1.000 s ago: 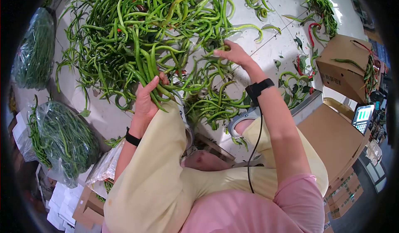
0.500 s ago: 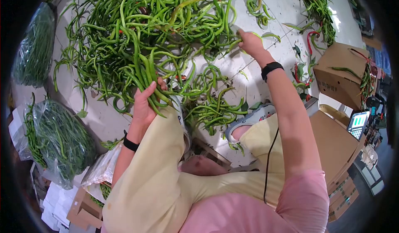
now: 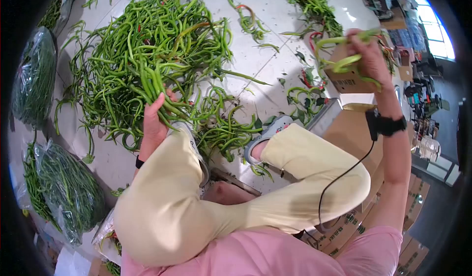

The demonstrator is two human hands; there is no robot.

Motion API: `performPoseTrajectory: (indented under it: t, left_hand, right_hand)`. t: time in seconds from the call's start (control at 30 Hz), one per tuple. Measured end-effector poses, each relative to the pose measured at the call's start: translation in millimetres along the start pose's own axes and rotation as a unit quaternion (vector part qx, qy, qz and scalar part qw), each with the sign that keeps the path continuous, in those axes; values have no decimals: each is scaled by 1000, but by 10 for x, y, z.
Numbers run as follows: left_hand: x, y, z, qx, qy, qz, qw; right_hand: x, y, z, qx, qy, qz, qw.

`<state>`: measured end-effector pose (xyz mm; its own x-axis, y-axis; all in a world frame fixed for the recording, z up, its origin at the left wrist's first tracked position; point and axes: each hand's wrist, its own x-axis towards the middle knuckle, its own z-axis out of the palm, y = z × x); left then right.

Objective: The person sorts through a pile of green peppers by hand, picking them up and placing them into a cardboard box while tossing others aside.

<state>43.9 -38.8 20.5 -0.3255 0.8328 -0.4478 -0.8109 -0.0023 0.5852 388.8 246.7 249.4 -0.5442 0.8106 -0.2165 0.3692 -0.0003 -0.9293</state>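
Observation:
My left hand (image 3: pixel 156 122) is wrapped round a bundle of long green chili peppers (image 3: pixel 151 81) at the near edge of a large pepper pile (image 3: pixel 115 62). The bundle points away from me, thumb across its lower end. Raised at the right, my right hand (image 3: pixel 372 62) grips a few curved, paler green chili peppers (image 3: pixel 348 61) above a small cardboard box (image 3: pixel 339 81). Their ends stick out on both sides of the fingers. Between my feet lies a smaller heap of green chili peppers (image 3: pixel 226 131).
Filled clear plastic bags (image 3: pixel 34 81) stand at the left, one bag (image 3: pixel 73 190) nearer me. Another pepper heap (image 3: pixel 314 5) lies at the far right. A few green and red peppers (image 3: pixel 250 22) are on the tiled floor. Cardboard boxes (image 3: pixel 346 133) stand right; a black cable (image 3: pixel 339 177) crosses my leg.
My right hand has moved from the large pile's right edge far to the right, lifted, with chili peppers in it. My left hand still holds its bundle. The view has turned right.

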Motion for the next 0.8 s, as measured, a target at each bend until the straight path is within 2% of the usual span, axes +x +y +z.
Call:
performPoseTrajectory:
  t: [0.03, 0.1, 0.17, 0.23, 0.3, 0.33, 0.37, 0.43, 0.47, 0.53, 0.57, 0.63, 0.7, 0.73, 0.77, 0.8]
  left_hand:
    - [-27, 38, -7, 12, -15, 10, 1000]
    - [-90, 134, -44, -44, -68, 14, 997]
    - [-70, 154, -223, -59, -62, 24, 996]
    - [-212, 229, -244, -40, -68, 45, 996]
    - [-322, 295, -211, -18, -58, 55, 997]
    - [-419, 358, -180, -19, -15, 0, 1000]
    - [-324, 351, -446, -2, -128, 19, 992]
    - [-284, 301, -515, -24, -65, 73, 995]
    - [-304, 300, -519, -39, -24, 64, 997]
    - [-207, 300, -711, -64, -131, 38, 989]
    - [-153, 313, -836, -74, -181, 27, 980]
    - [-273, 304, -620, -50, -45, 40, 997]
    - [-372, 321, -459, -25, -14, 45, 999]
    - [-371, 340, -478, 22, -53, 32, 998]
    - [-359, 364, -490, 48, -63, 29, 996]
    - [-403, 382, -322, 76, -74, 24, 994]
  right_hand:
    - [-246, -150, -200, 114, 42, -7, 993]
    - [-731, -416, -599, 194, 76, -57, 976]
    - [-1311, -594, -788, 251, 252, -84, 931]
    - [-1874, -662, -1117, 279, 281, -121, 910]
    - [-2458, -561, -1617, 361, 230, -161, 890]
    - [-2753, -473, -1836, 355, 220, -182, 890]
    - [-3025, -400, -1988, 320, 285, -165, 888]
    - [-3480, -214, -2198, 249, 406, -125, 870]
    - [-3679, -16, -2279, 200, 461, -69, 862]
    - [-3885, 337, -2243, 107, 548, 44, 828]
    - [-3935, 445, -2153, 41, 515, 155, 842]
    - [-3807, 528, -1747, -95, 418, 363, 827]
    - [-3703, 691, -1994, -312, 418, 268, 810]
    - [-3497, 658, -1911, -412, 409, 211, 786]
    - [-3288, 558, -1870, -325, 378, 180, 848]
    - [-2887, 112, -1418, -232, 343, 149, 898]
